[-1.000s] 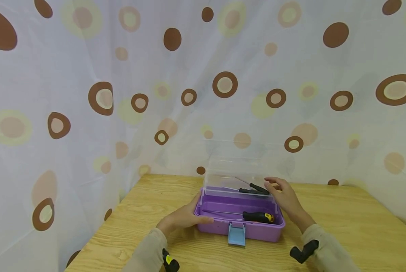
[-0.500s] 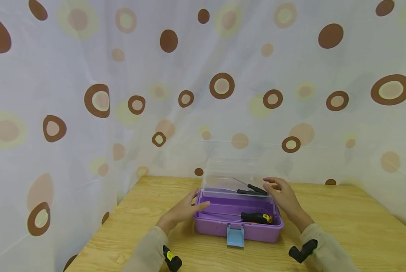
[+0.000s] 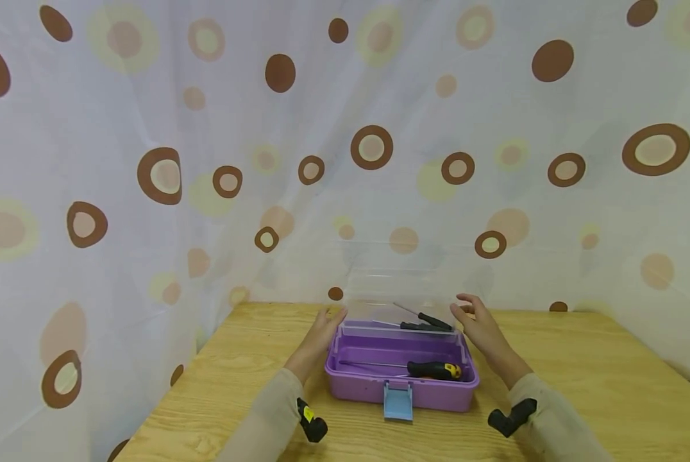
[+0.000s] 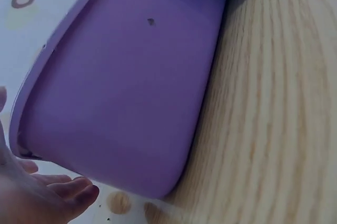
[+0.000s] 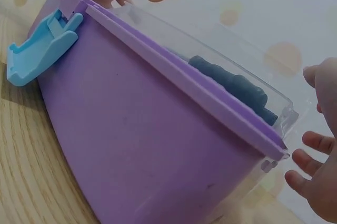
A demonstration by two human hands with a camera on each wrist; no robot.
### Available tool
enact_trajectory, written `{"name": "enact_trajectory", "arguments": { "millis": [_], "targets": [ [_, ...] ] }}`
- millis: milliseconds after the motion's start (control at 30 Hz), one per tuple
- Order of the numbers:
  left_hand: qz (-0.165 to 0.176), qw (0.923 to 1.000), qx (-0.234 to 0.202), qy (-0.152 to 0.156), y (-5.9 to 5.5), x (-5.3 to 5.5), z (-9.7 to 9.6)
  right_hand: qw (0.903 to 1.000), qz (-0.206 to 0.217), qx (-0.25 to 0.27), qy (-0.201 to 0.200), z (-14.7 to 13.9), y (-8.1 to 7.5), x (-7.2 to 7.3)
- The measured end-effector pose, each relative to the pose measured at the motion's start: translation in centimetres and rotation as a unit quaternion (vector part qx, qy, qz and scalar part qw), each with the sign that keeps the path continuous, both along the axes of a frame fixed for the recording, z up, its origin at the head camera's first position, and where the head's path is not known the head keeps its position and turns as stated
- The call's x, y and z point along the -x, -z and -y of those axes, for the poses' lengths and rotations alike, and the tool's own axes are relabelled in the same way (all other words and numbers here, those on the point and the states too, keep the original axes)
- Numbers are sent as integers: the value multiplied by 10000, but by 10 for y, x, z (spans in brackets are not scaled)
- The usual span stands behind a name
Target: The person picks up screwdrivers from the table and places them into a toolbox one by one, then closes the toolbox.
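Note:
A purple toolbox (image 3: 356, 389) stands on the table with its clear lid (image 3: 368, 310) swung back. Its light blue latch (image 3: 398, 403) hangs down at the front. Inside lies a large screwdriver (image 3: 428, 369) with a black and yellow handle. Two black-handled screwdrivers (image 3: 435, 321) lie at the back, in or behind the clear lid. My left hand (image 3: 317, 340) is at the box's back left corner, fingers extended; whether it touches the lid I cannot tell. My right hand (image 3: 486, 330) is beside the right end, fingers loosely bent and holding nothing, apart from the box (image 5: 142, 124) in the right wrist view.
The wooden table (image 3: 553, 359) extends to both sides of the box. Behind and to the left hangs a white curtain (image 3: 403, 83) with brown and beige spots. Black devices are strapped at both wrists.
My left hand has let go of the box's front left rim and moved back to the lid's left side. My right hand has shifted slightly outward from the lid's right side.

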State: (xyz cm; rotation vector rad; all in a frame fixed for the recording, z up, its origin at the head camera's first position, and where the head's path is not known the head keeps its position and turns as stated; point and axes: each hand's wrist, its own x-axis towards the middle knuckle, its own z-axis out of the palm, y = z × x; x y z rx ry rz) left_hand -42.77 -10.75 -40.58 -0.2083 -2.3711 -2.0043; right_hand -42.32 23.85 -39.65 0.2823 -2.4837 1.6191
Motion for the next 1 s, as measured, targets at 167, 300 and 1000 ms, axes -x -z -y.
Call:
{"name": "enact_trajectory", "arguments": {
  "millis": [167,300,1000],
  "targets": [
    [-62,9999,-86,35,-3,7,-5,9963,708,381,-312,5,-7,4],
    [179,9993,-281,168,-6,13,-5,9868,1139,1043,-493,10,-14,5],
    [64,9992,-257,302,2,34,-16,9791,1495,1299,-454,24,0,23]
  ]
}}
